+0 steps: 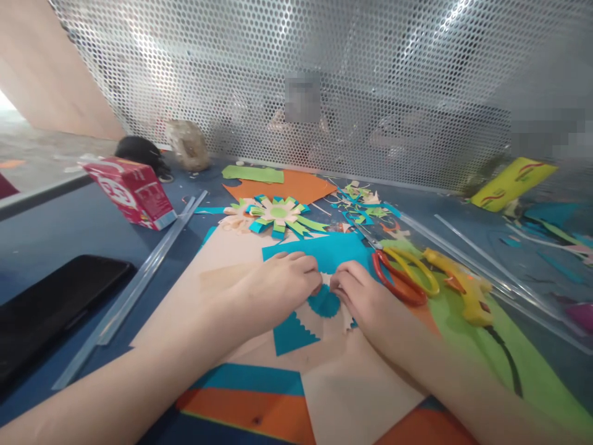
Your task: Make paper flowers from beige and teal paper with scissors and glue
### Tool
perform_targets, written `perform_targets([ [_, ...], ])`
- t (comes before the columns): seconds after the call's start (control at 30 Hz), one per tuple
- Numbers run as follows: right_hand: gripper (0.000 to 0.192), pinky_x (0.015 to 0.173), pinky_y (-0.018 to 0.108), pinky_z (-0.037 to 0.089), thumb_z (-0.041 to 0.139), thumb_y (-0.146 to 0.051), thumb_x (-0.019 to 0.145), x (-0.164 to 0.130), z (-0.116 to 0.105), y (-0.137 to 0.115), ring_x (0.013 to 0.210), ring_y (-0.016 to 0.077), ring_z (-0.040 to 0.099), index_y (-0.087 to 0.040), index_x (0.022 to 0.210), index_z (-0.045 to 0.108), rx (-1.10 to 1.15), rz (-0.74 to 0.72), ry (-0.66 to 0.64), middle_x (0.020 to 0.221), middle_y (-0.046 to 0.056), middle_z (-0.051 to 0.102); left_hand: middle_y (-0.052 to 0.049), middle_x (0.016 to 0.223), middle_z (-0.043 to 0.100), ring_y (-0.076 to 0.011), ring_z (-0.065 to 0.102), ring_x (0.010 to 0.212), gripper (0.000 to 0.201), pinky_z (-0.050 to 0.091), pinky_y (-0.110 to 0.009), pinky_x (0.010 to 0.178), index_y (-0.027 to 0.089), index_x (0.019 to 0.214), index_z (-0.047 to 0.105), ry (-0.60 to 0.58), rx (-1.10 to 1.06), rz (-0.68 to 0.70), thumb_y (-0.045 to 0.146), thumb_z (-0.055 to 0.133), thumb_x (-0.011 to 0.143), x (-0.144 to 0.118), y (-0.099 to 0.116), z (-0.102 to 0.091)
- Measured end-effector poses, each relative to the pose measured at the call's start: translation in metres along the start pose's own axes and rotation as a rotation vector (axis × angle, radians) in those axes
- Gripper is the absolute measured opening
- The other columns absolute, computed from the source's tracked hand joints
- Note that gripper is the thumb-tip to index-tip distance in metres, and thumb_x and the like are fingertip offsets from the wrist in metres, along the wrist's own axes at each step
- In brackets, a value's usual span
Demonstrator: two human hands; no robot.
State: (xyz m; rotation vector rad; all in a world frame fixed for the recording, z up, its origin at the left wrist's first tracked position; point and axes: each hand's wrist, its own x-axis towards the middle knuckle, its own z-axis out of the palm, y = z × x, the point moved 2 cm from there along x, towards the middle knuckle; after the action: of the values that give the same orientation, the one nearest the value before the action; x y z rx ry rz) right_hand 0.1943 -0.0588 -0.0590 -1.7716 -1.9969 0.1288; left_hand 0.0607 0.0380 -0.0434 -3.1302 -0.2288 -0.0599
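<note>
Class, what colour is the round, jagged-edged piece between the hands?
The round piece is turquoise blue, clearest in the head view.

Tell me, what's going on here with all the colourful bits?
A person is working on a small blue piece with a jagged edge. The left hand and right hand are bent in close on either side of its upper part. Just beyond lies a layered flower in blue, green and pale colours. Red-handled scissors and a yellow glue gun lie off to the right.
</note>
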Motion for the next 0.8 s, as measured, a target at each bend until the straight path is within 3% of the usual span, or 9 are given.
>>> perform_targets([
  [0.2,0.016,0.072,0.029,0.045,0.036,-0.011,0.089,0.002,0.002,0.002,0.08,0.0167,0.056,-0.02,0.084,0.049,-0.026,0.019,-0.022,0.089,0.005,0.053,-0.005,0.09,0.058,-0.0165,0.055,0.084,0.024,0.044,-0.029,0.077,0.016,0.086,0.063,0.047,-0.036,-0.039,0.013,0.04,0.09,-0.005,-0.001,-0.007],
  [0.4,0.015,0.073,0.032,0.045,0.035,-0.013,0.09,0.003,0.002,0.001,0.082,0.018,0.055,-0.021,0.084,0.047,-0.022,0.044,-0.002,0.089,0.005,0.051,-0.006,0.087,0.06,-0.0175,0.056,0.084,0.022,0.044,-0.028,0.075,0.015,0.079,0.06,-0.023,-0.007,0.027,0.007,0.041,0.087,-0.007,0.002,-0.003],
  [0.47,0.016,0.073,0.032,0.045,0.034,-0.013,0.09,0.002,0.0,-0.001,0.08,0.0177,0.055,-0.021,0.085,0.047,-0.004,0.069,0.003,0.091,0.005,0.052,-0.005,0.088,0.061,-0.0167,0.057,0.084,0.022,0.044,-0.027,0.075,0.016,0.083,0.06,0.026,-0.038,0.009,0.008,0.039,0.088,-0.009,0.002,-0.006],
  [0.53,0.016,0.072,0.033,0.046,0.033,-0.014,0.09,0.002,-0.003,-0.004,0.08,0.018,0.055,-0.021,0.085,0.047,0.033,0.09,0.013,0.092,0.006,0.053,-0.004,0.089,0.062,-0.0155,0.058,0.082,0.023,0.043,-0.025,0.073,0.018,0.091,0.059,0.124,-0.101,-0.057,0.013,0.036,0.09,-0.012,-0.001,-0.014],
  [0.67,0.015,0.081,0.035,0.046,0.035,-0.018,0.089,0.002,-0.008,0.0,0.095,0.0204,0.056,-0.019,0.096,0.048,0.127,0.168,0.128,0.1,0.01,0.056,-0.006,0.086,0.064,-0.0201,0.06,0.084,0.023,0.042,-0.032,0.076,0.018,0.1,0.056,0.295,-0.102,-0.348,0.027,0.037,0.09,-0.023,-0.009,-0.036],
  [0.73,0.018,0.086,0.036,0.044,0.036,-0.019,0.089,0.002,-0.008,0.006,0.099,0.0206,0.055,-0.019,0.102,0.049,0.158,0.216,0.15,0.106,0.011,0.056,-0.007,0.088,0.065,-0.0233,0.059,0.089,0.024,0.041,-0.035,0.08,0.018,0.101,0.055,0.277,-0.113,-0.437,0.033,0.042,0.087,-0.027,-0.011,-0.038],
  [0.8,0.02,0.087,0.037,0.044,0.037,-0.021,0.089,0.002,-0.006,0.009,0.101,0.0206,0.055,-0.02,0.103,0.051,0.193,0.236,0.107,0.108,0.01,0.058,-0.008,0.094,0.065,-0.0248,0.059,0.092,0.033,0.042,-0.035,0.08,0.017,0.107,0.053,0.178,-0.211,-0.464,0.04,0.048,0.083,-0.028,-0.009,-0.031],
])
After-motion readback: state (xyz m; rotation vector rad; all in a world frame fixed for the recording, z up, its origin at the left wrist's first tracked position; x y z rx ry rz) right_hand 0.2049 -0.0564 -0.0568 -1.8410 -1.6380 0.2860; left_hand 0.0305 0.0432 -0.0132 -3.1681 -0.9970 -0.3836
